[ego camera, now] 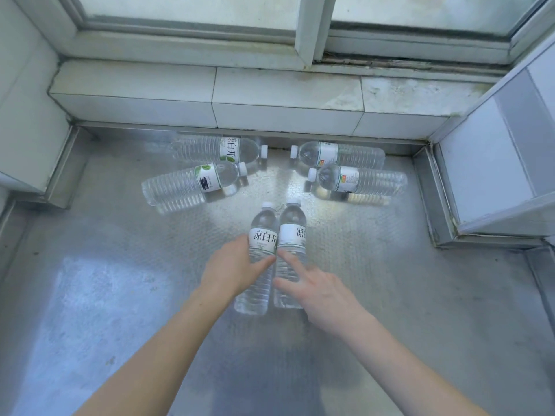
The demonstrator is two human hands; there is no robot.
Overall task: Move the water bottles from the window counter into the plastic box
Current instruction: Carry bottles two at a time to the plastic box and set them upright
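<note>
Two hands reach for a pair of water bottles lying side by side, caps pointing toward the window, on a steel window counter (120, 295). The left hand (232, 270) curls round the left bottle (258, 265) just below its label, thumb across the top and the other fingers hidden beneath, so how firm the grip is cannot be told. The right hand (322, 294) lies spread over the right bottle (289, 256), fingers (289, 259) open and resting on the ribbed body, not yet closed. The two bottles touch along their length, likely gathered so that each hand can take one.

Beyond the fingertips, four more bottles lie on their sides near the tiled sill (210, 94): two to the left (186, 187), two to the right (357, 175), well apart from the pair in hand. The raised counter rims at the far edge and both sides stand clear of the hands; open steel surrounds both wrists, leaving room to lift straight up. The plastic box is out of view.
</note>
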